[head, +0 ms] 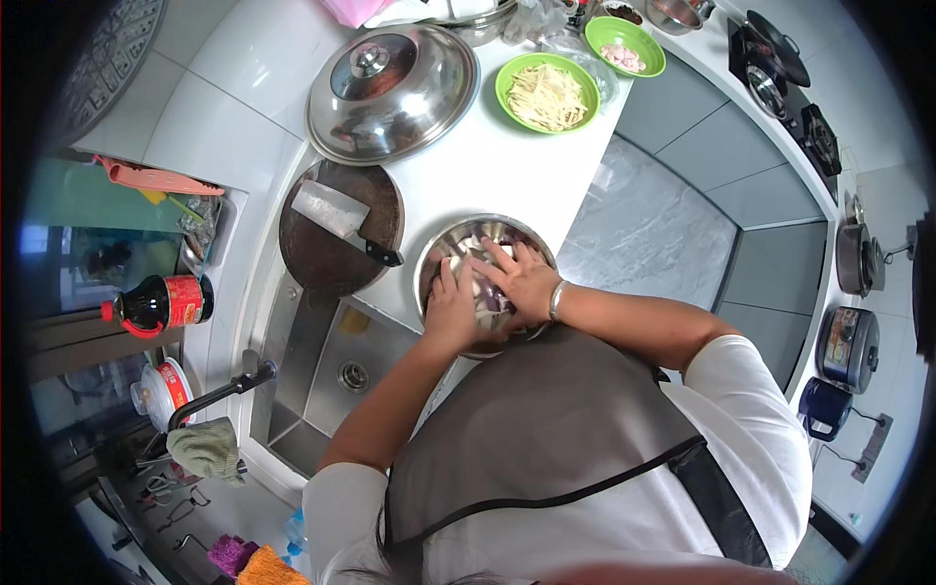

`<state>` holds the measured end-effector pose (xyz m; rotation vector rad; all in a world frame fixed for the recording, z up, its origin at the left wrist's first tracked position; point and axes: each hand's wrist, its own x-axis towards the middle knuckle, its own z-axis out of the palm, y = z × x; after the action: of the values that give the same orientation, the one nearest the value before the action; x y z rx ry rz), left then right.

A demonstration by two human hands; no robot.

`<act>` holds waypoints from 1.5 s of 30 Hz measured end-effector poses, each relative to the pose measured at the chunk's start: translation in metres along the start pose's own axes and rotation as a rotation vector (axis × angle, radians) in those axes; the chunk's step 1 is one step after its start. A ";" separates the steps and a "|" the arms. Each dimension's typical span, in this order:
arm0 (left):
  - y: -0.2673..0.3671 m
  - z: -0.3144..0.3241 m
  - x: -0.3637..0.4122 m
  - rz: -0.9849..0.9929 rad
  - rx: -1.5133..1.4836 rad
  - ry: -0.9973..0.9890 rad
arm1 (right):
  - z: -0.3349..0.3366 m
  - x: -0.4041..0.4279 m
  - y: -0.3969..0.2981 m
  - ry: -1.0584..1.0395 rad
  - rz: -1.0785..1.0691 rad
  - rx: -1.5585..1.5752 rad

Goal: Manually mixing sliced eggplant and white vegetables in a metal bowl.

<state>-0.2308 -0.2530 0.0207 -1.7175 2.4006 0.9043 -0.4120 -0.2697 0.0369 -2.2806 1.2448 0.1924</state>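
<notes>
A round stainless steel bowl (431, 252) sits at the counter's edge, close to my apron. Inside it lie cut pieces of purple and white vegetable (491, 296), which look like eggplant. My left hand (451, 303) rests on the pieces at the bowl's left side, fingers spread. From the right, my right hand (521, 278) reaches in, a silver bangle on its wrist, its fingers apart on the pieces. Neither hand is seen to grip anything, though the undersides of both are hidden. A cleaver (333, 208) with a black handle lies on the round wooden chopping board (314, 256) left of the bowl.
Beyond the board stands a domed steel lid (409, 102). Green bowls hold pale shredded food (547, 97) and pinkish slices (621, 58). A steel sink (325, 409) with a black faucet (219, 398) lies at left, near a dark sauce bottle (164, 301). A gas stove (819, 139) is far right.
</notes>
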 end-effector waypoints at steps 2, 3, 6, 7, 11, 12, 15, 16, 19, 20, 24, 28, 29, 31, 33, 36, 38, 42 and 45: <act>0.005 -0.011 0.009 -0.061 0.031 -0.095 | 0.002 0.005 0.003 -0.050 0.019 0.015; 0.007 -0.016 0.011 -0.129 0.060 -0.187 | 0.002 0.005 0.004 -0.047 0.015 -0.005; -0.004 -0.004 0.014 -0.113 0.119 -0.139 | 0.000 0.009 0.005 -0.075 0.010 -0.018; -0.007 -0.003 0.015 -0.112 0.116 -0.141 | -0.001 0.010 0.005 -0.101 0.008 -0.010; -0.010 0.003 0.018 -0.067 0.118 -0.082 | 0.014 0.014 0.007 -0.002 -0.026 0.020; -0.009 0.004 0.019 -0.082 0.104 -0.034 | 0.014 0.015 0.006 0.034 -0.011 0.068; -0.017 -0.002 0.023 -0.009 0.050 -0.033 | 0.023 0.022 0.008 0.104 0.001 0.149; -0.018 -0.002 0.025 -0.013 0.048 -0.036 | 0.026 0.024 0.009 0.143 0.002 0.182; -0.018 0.002 0.030 -0.035 -0.041 -0.072 | 0.026 0.027 0.010 0.165 0.009 0.292; -0.020 0.007 0.031 -0.060 -0.036 -0.045 | 0.028 0.028 0.009 0.203 0.001 0.310; -0.029 0.018 0.038 -0.085 -0.016 -0.039 | 0.029 0.033 0.012 0.241 -0.031 0.310; -0.025 0.009 0.035 -0.049 -0.070 -0.037 | 0.023 0.033 0.015 0.223 -0.040 0.376; -0.023 0.005 0.033 -0.034 -0.158 -0.023 | 0.024 0.033 0.016 0.238 -0.051 0.393; -0.022 0.002 0.029 -0.019 -0.240 -0.005 | 0.031 0.035 0.017 0.300 -0.063 0.404; -0.025 0.003 0.026 0.007 -0.402 0.034 | 0.033 0.034 0.018 0.364 -0.075 0.417; -0.025 -0.001 0.021 0.184 -0.282 0.174 | 0.029 0.031 0.016 0.383 -0.070 0.430; -0.022 -0.005 0.022 0.123 -0.161 0.143 | 0.023 0.026 0.018 0.359 -0.101 0.385; -0.009 -0.024 0.013 0.026 -0.085 0.161 | 0.008 0.013 0.022 0.419 -0.176 0.510; -0.008 -0.021 -0.005 0.135 -0.195 0.252 | 0.002 0.003 0.020 0.502 -0.214 0.444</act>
<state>-0.2160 -0.2608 0.0366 -1.8550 2.6981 1.0268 -0.4265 -0.2795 0.0259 -2.0972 1.1126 -0.7039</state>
